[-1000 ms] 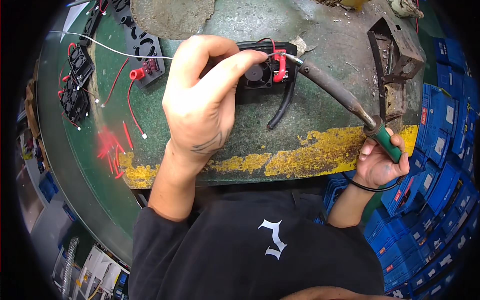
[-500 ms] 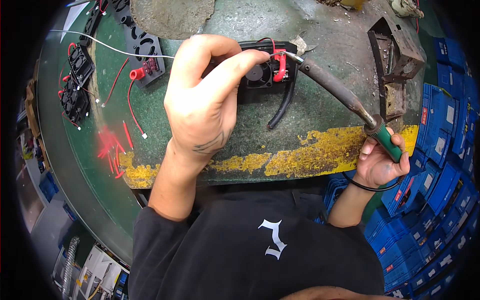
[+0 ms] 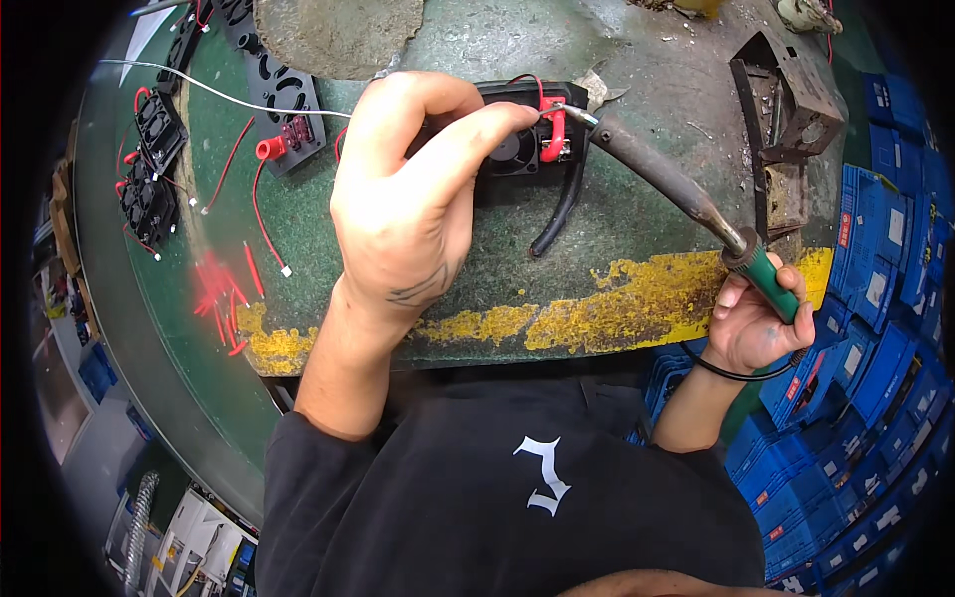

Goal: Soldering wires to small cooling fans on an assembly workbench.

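My right hand point(image 3: 748, 333) grips the green handle of a soldering iron point(image 3: 667, 174), its shaft slanting up and left. The iron's tip touches a terminal at the red sleeved wire point(image 3: 555, 134) on a black fan assembly point(image 3: 512, 151). Thumb and forefinger of my left hand point(image 3: 398, 209) are pinched on thin silvery solder wire point(image 3: 229, 100). That wire runs in from the far left, and its end meets the iron's tip. My left hand covers part of the fan assembly. A short black cable point(image 3: 560, 214) sticks out toward me from it.
More black fan parts point(image 3: 154, 169) and a black fan plate point(image 3: 284, 109) lie on the left. Red sleeve pieces point(image 3: 224, 298) are near the front left edge. A rusty metal holder point(image 3: 801, 114) stands at the right, with stacked blue bins point(image 3: 865, 269) beyond the table.
The fan assembly and the iron's tip have shifted very slightly left. Both hands keep nearly the same pose.
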A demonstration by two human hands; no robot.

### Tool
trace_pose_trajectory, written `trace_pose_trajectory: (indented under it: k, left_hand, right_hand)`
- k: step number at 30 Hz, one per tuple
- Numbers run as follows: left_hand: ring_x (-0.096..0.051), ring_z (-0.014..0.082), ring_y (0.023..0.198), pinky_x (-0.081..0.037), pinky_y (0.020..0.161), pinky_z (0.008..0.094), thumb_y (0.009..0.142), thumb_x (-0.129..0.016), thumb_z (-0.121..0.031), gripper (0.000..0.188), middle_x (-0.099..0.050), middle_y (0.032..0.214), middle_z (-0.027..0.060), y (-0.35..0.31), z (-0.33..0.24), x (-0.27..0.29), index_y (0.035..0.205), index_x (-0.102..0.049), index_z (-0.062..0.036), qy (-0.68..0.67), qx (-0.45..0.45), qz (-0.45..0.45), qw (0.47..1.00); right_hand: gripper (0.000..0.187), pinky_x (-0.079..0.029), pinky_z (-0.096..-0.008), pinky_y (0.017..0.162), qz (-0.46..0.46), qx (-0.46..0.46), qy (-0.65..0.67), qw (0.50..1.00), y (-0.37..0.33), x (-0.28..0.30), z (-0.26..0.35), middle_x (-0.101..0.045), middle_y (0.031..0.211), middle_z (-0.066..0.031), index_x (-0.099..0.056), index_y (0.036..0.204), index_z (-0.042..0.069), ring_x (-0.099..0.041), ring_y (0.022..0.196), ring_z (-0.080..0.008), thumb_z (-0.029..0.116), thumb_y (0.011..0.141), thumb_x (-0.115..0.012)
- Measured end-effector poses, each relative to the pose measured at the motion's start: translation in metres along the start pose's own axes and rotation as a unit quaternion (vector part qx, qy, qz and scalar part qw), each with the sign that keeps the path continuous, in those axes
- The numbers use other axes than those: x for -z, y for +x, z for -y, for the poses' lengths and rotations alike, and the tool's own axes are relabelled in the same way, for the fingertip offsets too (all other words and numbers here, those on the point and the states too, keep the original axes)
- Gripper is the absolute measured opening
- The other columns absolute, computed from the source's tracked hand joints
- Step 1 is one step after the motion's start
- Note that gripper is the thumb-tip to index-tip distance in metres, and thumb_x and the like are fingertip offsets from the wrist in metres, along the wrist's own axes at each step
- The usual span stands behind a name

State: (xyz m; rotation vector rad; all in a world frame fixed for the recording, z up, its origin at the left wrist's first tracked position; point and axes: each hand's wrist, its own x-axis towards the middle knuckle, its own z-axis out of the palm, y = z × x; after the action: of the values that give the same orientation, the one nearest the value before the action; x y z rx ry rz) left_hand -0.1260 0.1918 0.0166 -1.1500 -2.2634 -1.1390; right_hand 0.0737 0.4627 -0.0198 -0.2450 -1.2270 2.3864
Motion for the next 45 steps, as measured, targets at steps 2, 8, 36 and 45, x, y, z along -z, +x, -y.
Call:
trace_pose_trajectory:
  k: [2, 8, 36, 45]
  left_hand:
    - [-0.057, 0.017, 0.074, -0.047, 0.064, 0.0266, 0.078, -0.069, 0.008, 0.023, -0.056, 0.085, 0.0057, -0.0001, 0.0003, -0.0002, 0.097, -0.075, -0.003, 0.004, 0.004, 0.008, 1.0]
    - [-0.056, 0.0225, 0.071, -0.044, 0.059, 0.0319, 0.059, -0.064, 0.008, 0.037, -0.058, 0.082, 0.0094, 0.0008, -0.0002, -0.0025, 0.094, -0.073, 0.0009, -0.006, -0.007, -0.009, 1.0]
    - [-0.056, 0.0213, 0.071, -0.044, 0.061, 0.0317, 0.062, -0.068, 0.001, 0.031, -0.058, 0.08, 0.0074, 0.0017, 0.0004, -0.0026, 0.092, -0.073, 0.0005, 0.024, -0.035, -0.014, 0.999]
    - [-0.056, 0.0211, 0.07, -0.044, 0.061, 0.0317, 0.062, -0.068, 0.001, 0.029, -0.058, 0.08, 0.007, 0.0015, 0.0018, -0.0037, 0.091, -0.072, 0.0002, 0.03, -0.049, -0.019, 0.998]
  right_hand:
    - [0.052, -0.045, -0.0285, 0.041, -0.002, -0.001, 0.001, 1.0, -0.0006, -0.0002, 0.0002, -0.063, 0.108, -0.0243, -0.067, 0.109, 0.005, -0.063, 0.063, -0.0287, 0.05, 0.092, -0.047]
    - [0.052, -0.045, -0.0283, 0.041, -0.006, -0.002, 0.001, 1.0, -0.0007, -0.0005, 0.001, -0.063, 0.108, -0.0244, -0.067, 0.108, 0.005, -0.063, 0.063, -0.0286, 0.05, 0.092, -0.047]
    - [0.051, -0.045, -0.0283, 0.04, -0.004, -0.002, 0.002, 1.0, 0.0002, -0.0013, 0.001, -0.064, 0.108, -0.0239, -0.067, 0.107, 0.005, -0.064, 0.063, -0.0293, 0.05, 0.092, -0.049]
    - [0.051, -0.044, -0.0284, 0.04, -0.006, -0.001, 0.0, 1.0, -0.0006, -0.0003, 0.0002, -0.064, 0.109, -0.024, -0.067, 0.108, 0.005, -0.064, 0.062, -0.0293, 0.049, 0.092, -0.048]
